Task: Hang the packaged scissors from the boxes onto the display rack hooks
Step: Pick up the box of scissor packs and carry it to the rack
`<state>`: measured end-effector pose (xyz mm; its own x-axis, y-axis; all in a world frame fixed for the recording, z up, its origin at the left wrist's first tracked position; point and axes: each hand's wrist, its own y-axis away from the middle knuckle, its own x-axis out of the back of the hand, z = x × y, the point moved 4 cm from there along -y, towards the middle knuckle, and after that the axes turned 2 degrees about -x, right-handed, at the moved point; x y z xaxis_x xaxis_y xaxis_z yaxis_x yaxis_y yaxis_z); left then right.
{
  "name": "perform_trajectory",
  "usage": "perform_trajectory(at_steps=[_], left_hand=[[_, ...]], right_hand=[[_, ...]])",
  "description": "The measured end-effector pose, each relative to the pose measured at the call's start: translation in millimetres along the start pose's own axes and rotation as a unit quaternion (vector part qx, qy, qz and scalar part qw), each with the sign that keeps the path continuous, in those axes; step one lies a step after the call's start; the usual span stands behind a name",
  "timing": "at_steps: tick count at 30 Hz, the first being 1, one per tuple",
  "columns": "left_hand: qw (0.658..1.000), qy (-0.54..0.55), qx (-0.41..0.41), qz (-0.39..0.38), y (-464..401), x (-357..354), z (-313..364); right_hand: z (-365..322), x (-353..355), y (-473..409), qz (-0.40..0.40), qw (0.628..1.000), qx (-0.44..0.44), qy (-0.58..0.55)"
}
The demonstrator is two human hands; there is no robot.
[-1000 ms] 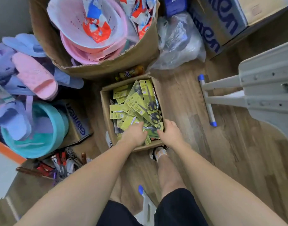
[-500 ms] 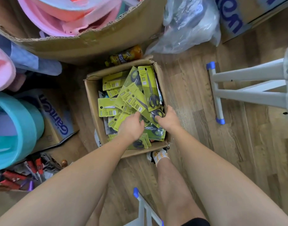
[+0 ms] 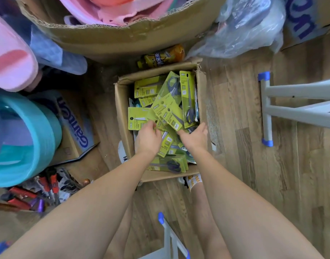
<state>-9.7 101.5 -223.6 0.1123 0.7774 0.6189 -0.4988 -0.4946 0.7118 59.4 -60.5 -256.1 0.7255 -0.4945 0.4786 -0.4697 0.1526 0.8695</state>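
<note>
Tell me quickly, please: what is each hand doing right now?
Left hand: pinches scissors packs in the box.
Right hand: fingers under the same packs; grip cannot be told.

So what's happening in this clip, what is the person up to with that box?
A person bends over an open brown cardboard box on the wood floor, full of yellow-green carded scissor packs. The left hand grips some of the packs in the pile; the right hand reaches in beside it, fingers loosely spread. Nothing has been lifted clear of the box yet, and no display hooks are in view.
</note>
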Motion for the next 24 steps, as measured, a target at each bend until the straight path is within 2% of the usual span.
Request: perform_trajectory(at_steps=[6, 9, 12, 15, 20, 24], left_hand=[[0.99, -0.033, 0.071, 0.117, -7.1, 27.7, -38.5], [0.986, -0.006, 0.094, 0.14, -9.7, 27.8, -42.7], [0.974, 0.09, 0.175, 0.115, -15.4, 21.8, -53.7], [0.963, 0.094, 0.252, 0.032, -19.0, 13.0, -57.9], [0.971, 0.014, 0.236, -0.016, -18.4, 7.6, -45.3], [0.979, 0.0, 0.206, 0.013, -25.0, 22.3, -59.1]], right_hand=[[-5.6, -6.7, 0.1, 0.015, 0.999, -0.013, 0.032], [-6.0, -9.6, -1.8, 0.027, 0.998, -0.013, 0.046], [-5.4, -10.7, -6.6, 0.037, 0.998, -0.013, 0.058], [-5.8, -8.4, -9.4, 0.032, 0.995, -0.011, 0.096], [-12.3, 0.2, -10.9, 0.049, 0.989, -0.011, 0.141], [-15.2, -2.7, -8.5, 0.077, 0.983, -0.015, 0.166]])
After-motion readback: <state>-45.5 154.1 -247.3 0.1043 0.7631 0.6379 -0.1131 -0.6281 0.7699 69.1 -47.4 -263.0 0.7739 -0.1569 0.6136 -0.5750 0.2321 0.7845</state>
